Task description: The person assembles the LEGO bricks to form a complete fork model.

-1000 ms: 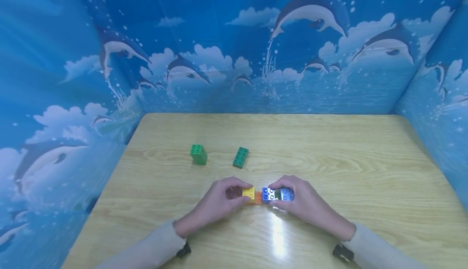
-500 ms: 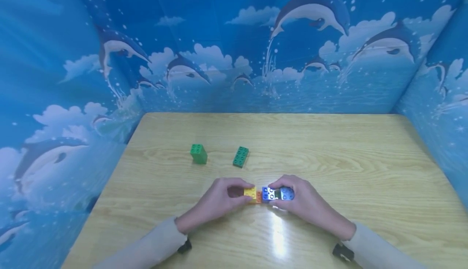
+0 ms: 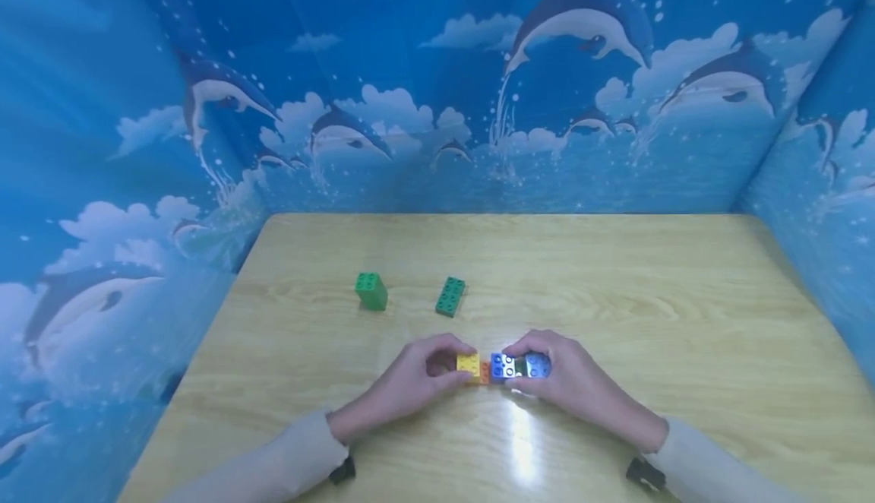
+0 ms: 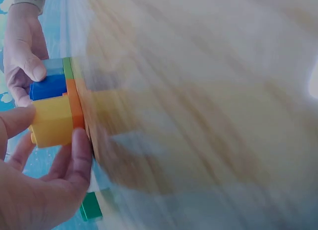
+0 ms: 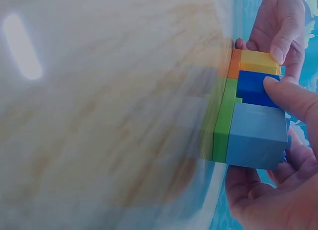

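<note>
Wooden table (image 3: 615,313) — glossy, dolphin-print walls (image 3: 437,108)

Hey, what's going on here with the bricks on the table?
A person is working a small block assembly near the front edge of a wooden table. The left hand grips the end with the yellow brick, which sits on an orange plate. The right hand grips the other end, where a dark blue brick and a light blue brick sit on a green plate. Farther back, a green square brick and a green long brick lie apart, untouched.
</note>
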### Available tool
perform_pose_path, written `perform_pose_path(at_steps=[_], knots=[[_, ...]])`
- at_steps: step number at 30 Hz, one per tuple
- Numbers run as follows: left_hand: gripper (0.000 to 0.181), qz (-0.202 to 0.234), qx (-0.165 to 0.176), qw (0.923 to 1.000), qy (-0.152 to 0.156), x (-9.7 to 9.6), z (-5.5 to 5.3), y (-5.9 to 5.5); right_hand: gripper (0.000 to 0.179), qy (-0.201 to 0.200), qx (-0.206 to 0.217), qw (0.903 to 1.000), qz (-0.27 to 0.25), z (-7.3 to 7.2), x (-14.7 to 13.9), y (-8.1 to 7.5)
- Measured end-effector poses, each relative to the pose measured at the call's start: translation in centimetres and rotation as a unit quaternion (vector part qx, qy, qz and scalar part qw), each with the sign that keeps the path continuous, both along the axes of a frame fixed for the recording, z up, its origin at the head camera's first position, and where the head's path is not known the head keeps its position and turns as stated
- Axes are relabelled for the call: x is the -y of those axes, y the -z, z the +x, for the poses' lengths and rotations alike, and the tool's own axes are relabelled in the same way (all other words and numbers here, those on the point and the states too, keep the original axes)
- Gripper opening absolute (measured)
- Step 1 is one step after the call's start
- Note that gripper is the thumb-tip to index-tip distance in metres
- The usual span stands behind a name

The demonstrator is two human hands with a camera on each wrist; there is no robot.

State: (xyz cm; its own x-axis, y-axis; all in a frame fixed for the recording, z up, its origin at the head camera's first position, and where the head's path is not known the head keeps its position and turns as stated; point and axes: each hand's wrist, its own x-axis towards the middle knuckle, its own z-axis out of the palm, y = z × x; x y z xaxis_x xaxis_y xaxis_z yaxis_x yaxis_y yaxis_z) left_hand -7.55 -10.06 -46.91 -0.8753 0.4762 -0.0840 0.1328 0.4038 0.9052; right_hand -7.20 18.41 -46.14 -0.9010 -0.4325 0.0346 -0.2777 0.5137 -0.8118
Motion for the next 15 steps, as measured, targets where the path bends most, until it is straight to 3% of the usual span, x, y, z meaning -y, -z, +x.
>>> perform_pose_path(at_steps=[4,8,12,15], knots=[[0.031,0.009,0.011,0.9999,0.009,-0.2,0.0,0.0,0.036,-0.001,-0.005,1.0,-0.003,0.1,0.0,0.2],[0.031,0.009,0.001,0.9999,-0.005,0.1,-0.1,-0.2,0.036,0.001,-0.01,0.9999,-0.008,0.0,0.1,0.1],[0.033,0.002,-0.014,0.998,-0.062,0.4,-0.5,-0.1,0.036,0.005,-0.005,1.0,-0.001,0.1,0.2,0.0],[0.037,-0.019,-0.046,0.9912,-0.123,0.6,-1.2,0.0,0.036,0.007,0.0,1.0,-0.003,0.2,0.3,0.0]])
